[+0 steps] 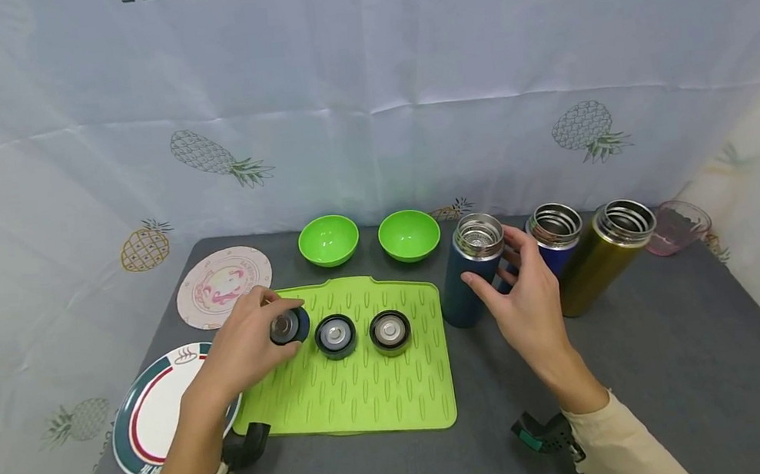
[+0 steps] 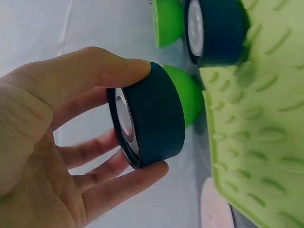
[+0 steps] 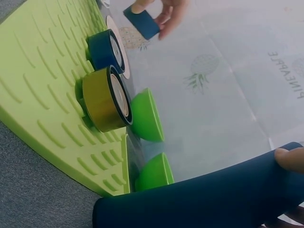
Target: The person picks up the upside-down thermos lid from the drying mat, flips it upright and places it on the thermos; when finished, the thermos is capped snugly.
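Observation:
My left hand holds a dark blue bottle lid between thumb and fingers, raised above the left part of a green ridged mat. A blue lid and an olive lid lie on the mat, inner sides up. Right of the mat, my right hand grips an uncapped dark teal insulated bottle near its top, thumb in front and fingers behind. The bottle stands on the table. Behind that hand is an uncapped blue bottle, partly hidden, beside an uncapped olive bottle.
Two green bowls sit behind the mat. To the left are a pink-patterned plate and a white plate with a dark rim. A clear pinkish cup stands at the grey table's far right.

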Demonstrator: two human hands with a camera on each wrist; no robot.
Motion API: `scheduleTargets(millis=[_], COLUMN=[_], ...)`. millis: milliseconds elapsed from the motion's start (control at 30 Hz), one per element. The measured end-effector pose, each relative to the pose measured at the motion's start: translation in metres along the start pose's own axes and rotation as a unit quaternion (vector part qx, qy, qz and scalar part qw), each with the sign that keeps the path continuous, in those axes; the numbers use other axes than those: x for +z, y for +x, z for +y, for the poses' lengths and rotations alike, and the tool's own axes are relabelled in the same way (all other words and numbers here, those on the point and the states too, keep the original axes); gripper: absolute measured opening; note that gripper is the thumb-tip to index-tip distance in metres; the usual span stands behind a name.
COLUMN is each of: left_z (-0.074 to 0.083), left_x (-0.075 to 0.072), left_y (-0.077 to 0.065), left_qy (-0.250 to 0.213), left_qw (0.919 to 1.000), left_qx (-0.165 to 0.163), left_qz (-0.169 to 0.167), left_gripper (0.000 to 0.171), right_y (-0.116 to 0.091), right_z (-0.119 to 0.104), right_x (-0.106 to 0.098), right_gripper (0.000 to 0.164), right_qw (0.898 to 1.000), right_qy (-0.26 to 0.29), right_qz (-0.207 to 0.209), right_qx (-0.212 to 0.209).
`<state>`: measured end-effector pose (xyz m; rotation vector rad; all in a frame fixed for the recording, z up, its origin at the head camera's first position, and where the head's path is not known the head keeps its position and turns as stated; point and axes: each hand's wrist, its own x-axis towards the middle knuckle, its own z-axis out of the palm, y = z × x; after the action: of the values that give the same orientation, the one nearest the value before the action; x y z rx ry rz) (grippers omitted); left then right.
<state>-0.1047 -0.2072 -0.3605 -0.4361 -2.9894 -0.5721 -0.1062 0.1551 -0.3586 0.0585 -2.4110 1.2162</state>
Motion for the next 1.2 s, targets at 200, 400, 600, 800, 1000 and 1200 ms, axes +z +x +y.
scheduleTargets(millis=[200, 400, 600, 800, 1000, 1200], left_z=[0.007, 0.014, 0.025, 0.040, 0.058, 0.073], left_x=[-0.005, -0.006, -0.006, -0.008, -0.011, -0.014], left_y=[0.009, 0.017, 0.025, 0.036, 0.046, 0.055], left_qy=[-0.017, -0.048, -0.064, -0.074, -0.118, -0.149], left_qw=[0.9998, 0.9985, 0.9961, 0.9925, 0.9863, 0.9808], left_qx=[0.004, 0.012, 0.046, 0.083, 0.095, 0.107], left_qz=[0.014, 0.024, 0.039, 0.051, 0.066, 0.066], left_gripper=[0.050, 0.048, 0.057, 0.055, 0.045, 0.043], right_y=[0.001, 0.003, 0.004, 0.004, 0.004, 0.004], right_z=[0.001, 0.001, 0.001, 0.000, -0.002, -0.001], right_x=[0.000, -0.001, -0.002, -0.003, -0.004, -0.003], right_gripper=[0.081, 0.081, 0.081, 0.080, 0.079, 0.081], right_qw=[1.000, 1.000, 1.000, 1.000, 1.000, 1.000], right_qy=[0.000, 0.004, 0.000, 0.004, 0.008, -0.004], right_qz=[0.001, -0.001, 0.001, -0.004, -0.012, -0.009], right_qx=[-0.011, -0.005, -0.012, -0.011, -0.006, -0.005])
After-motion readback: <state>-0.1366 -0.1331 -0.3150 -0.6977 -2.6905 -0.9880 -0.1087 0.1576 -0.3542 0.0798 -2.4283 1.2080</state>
